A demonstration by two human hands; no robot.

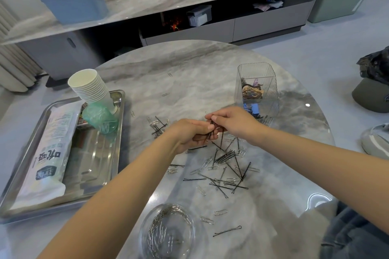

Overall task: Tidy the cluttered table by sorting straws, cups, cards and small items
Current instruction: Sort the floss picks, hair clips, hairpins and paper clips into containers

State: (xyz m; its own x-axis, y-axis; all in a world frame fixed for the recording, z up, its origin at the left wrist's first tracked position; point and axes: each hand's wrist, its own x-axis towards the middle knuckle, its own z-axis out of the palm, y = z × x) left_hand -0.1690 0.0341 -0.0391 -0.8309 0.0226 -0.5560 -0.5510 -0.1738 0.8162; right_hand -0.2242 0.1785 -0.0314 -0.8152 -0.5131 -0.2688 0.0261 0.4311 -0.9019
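many hairpins [226, 176] litter marble table [189, 73]; sideboard [168, 4] behind

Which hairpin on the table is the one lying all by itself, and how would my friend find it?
Start at the round marble table and find the clear glass bowl of paper clips at its near edge. Just right of it lies one black hairpin. Unlike the tangled pile farther up, it crosses no other pin.
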